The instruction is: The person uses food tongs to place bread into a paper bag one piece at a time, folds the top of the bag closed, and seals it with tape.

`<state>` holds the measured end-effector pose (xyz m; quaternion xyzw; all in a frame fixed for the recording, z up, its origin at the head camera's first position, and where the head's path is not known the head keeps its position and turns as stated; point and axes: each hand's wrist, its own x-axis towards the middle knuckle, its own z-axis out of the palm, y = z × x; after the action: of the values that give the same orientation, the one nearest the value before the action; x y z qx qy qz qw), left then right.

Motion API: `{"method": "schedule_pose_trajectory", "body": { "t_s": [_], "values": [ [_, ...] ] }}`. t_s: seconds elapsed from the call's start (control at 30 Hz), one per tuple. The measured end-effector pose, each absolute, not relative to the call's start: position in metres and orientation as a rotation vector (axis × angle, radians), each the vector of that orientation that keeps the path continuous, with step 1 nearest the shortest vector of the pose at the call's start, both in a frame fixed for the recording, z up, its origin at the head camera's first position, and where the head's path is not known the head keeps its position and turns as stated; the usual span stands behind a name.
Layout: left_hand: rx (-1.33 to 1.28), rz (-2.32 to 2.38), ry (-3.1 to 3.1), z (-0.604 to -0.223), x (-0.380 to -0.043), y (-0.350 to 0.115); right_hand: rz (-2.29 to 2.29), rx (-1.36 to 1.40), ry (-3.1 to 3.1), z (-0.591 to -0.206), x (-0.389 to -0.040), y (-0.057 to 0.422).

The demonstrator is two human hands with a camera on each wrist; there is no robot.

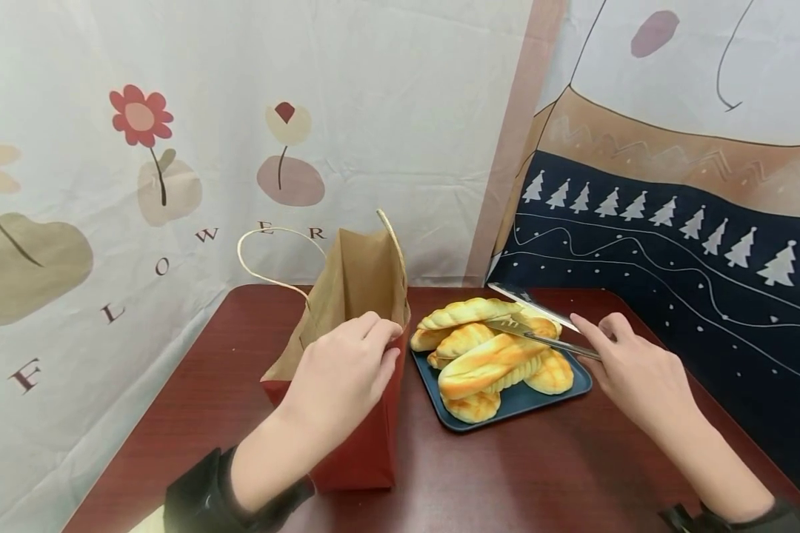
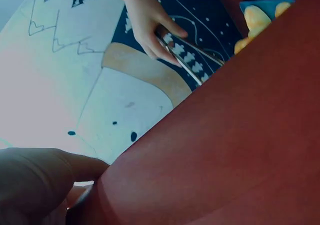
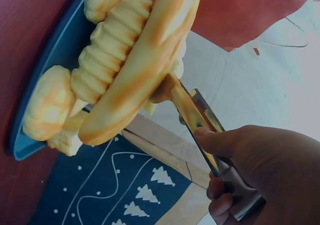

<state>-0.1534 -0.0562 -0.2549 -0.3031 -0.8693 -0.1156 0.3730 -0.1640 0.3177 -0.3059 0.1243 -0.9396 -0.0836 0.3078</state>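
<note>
A red paper bag [image 1: 367,451] with a brown inside stands upright, its mouth open. My left hand [image 1: 343,370] pinches the bag's rim; in the left wrist view the thumb lies against the red paper. Metal tongs [image 1: 563,346] are in my right hand [image 1: 640,377], gripped by the handle, with the two arms spread apart. Their lower tip overlaps the bread pile in the head view; the upper tip hangs past its back. A long bread loaf [image 1: 493,364] lies on top of several other breads on a dark blue tray [image 1: 527,404]. Close up, one tong arm [image 3: 187,112] reaches the loaf's side.
The brown-red table [image 1: 507,481] holds the tray just right of the bag. Two cord handles [image 1: 273,280] rise from the bag's mouth. Printed cloth [image 1: 400,96] hangs behind the table, and a dark tree-pattern cloth [image 1: 673,274] lines the right side.
</note>
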Motion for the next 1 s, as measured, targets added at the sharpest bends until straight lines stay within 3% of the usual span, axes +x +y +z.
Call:
{"method": "schedule_pose_trajectory", "body": {
  "t_s": [0.23, 0.43, 0.67, 1.0],
  "values": [
    [-0.739, -0.490, -2.340, -0.237, -0.154, -0.074, -0.262, 0.365, -2.440, -0.303, -0.173, 0.318],
    [-0.747, -0.546, -2.223, -0.225, -0.189, -0.116, -0.265, 0.399, -2.444, -0.301, -0.178, 0.317],
    [-0.823, -0.258, -2.193, -0.252, -0.229, -0.152, -0.275, 0.427, -2.481, -0.301, -0.182, 0.312],
    [-0.834, -0.216, -2.237, -0.281, -0.236, -0.151, -0.247, 0.450, -2.409, -0.309, -0.181, 0.313]
  ]
}}
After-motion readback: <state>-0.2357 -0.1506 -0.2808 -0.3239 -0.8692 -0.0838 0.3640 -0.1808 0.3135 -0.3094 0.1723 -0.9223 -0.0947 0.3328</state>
